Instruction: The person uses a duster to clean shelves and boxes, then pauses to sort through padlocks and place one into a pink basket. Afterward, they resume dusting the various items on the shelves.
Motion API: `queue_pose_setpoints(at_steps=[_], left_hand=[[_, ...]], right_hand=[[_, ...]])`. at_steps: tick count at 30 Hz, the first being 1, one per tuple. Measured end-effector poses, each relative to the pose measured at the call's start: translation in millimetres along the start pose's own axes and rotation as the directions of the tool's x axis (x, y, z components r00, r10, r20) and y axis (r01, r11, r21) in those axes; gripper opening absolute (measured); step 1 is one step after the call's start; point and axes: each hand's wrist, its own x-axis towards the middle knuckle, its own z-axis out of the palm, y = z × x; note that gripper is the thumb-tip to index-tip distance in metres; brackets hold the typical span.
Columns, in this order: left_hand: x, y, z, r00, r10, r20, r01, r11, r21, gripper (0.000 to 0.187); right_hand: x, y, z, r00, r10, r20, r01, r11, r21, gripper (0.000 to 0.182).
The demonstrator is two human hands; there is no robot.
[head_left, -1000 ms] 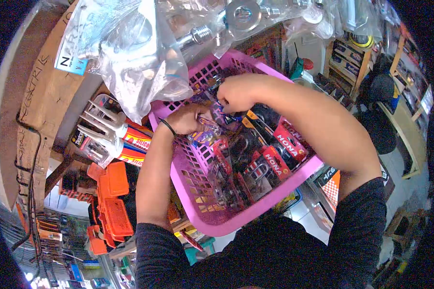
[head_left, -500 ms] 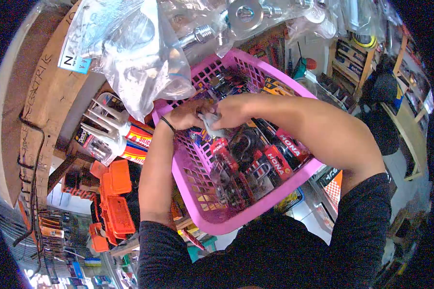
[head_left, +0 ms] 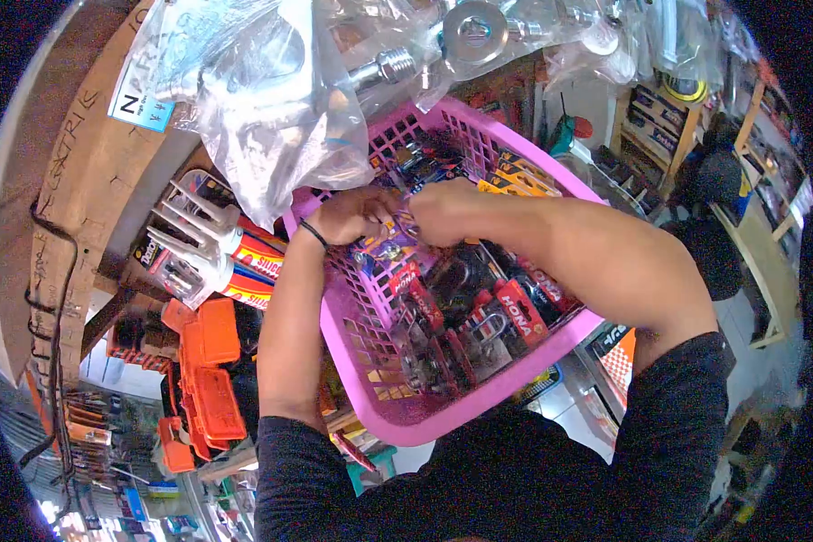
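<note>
A pink plastic basket (head_left: 452,420) holds several packaged hardware items, among them red-carded HONA packs (head_left: 521,310) and yellow-carded packs (head_left: 519,176). At the basket's left inner side, my left hand (head_left: 352,215) has its fingers bent around a purple and yellow package (head_left: 387,248). My right hand (head_left: 438,212) is right beside it, fingers curled at the same package's upper edge; what it grips is mostly hidden. Below both hands lie dark metal parts in clear packs (head_left: 429,357).
Clear plastic bags (head_left: 271,117) with metal fittings hang in front above the basket. Silicone tubes (head_left: 244,257) and orange plastic boxes (head_left: 212,379) are at the left. Wooden shelving (head_left: 655,126) stands at the back right, near a dark-clothed person (head_left: 714,217).
The whitish item between my hands no longer shows; a purple and yellow package is visible there. My right hand has shifted slightly, and the view has moved a little.
</note>
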Motion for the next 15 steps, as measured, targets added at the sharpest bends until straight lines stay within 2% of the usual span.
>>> queue_pose_setpoints(at_steps=[1, 2, 4, 5, 9, 11, 12, 13, 14, 15], left_hand=[[-0.4, -2.9, -0.8, 0.998, 0.027, -0.053, -0.022, 0.994, 0.108, 0.028], [0.1, -5.6, -1.5, 0.998, 0.030, -0.049, -0.025, 0.994, 0.105, 0.028], [-1.1, -3.0, -4.2, 0.994, -0.013, -0.106, 0.036, 0.974, 0.224, 0.028], [-1.0, -9.8, -5.7, 0.993, 0.044, -0.112, -0.004, 0.941, 0.339, 0.028], [-7.4, -2.6, -6.1, 0.983, 0.049, -0.179, 0.031, 0.909, 0.415, 0.032], [-7.9, 8.1, -4.1, 0.967, 0.086, -0.241, 0.079, 0.793, 0.603, 0.033], [-8.4, 2.1, -4.9, 0.967, 0.085, -0.240, 0.080, 0.795, 0.602, 0.033], [-8.9, -6.1, -6.7, 0.954, 0.228, -0.196, 0.032, 0.572, 0.820, 0.032], [-7.9, -13.0, -8.1, 0.931, 0.349, -0.108, 0.003, 0.290, 0.957, 0.031], [-5.1, -10.2, -8.4, 0.931, 0.350, -0.108, 0.002, 0.291, 0.957, 0.031]], right_hand=[[3.3, 1.6, 0.4, 1.000, 0.030, -0.004, -0.030, 0.999, 0.016, 0.027], [5.1, 3.3, 1.8, 0.998, 0.059, -0.010, -0.059, 0.998, 0.032, 0.026], [1.0, 3.9, -2.1, 0.998, 0.034, -0.044, -0.034, 0.999, -0.007, 0.024], [1.3, 4.0, -4.2, 0.999, 0.020, -0.042, -0.021, 1.000, -0.020, 0.024], [3.3, 5.4, -9.7, 0.999, -0.025, -0.038, 0.024, 0.999, -0.031, 0.022], [3.8, 7.4, -13.6, 0.995, -0.058, -0.081, 0.054, 0.998, -0.042, 0.020], [4.5, 9.1, -14.8, 0.989, -0.091, -0.117, 0.085, 0.995, -0.056, 0.019], [8.4, 12.1, -14.9, 0.981, -0.144, -0.128, 0.139, 0.989, -0.046, 0.017], [9.6, 12.8, -12.9, 0.982, -0.143, -0.126, 0.139, 0.989, -0.046, 0.017], [9.0, 11.3, -12.2, 0.971, -0.214, -0.109, 0.212, 0.977, -0.029, 0.016]])
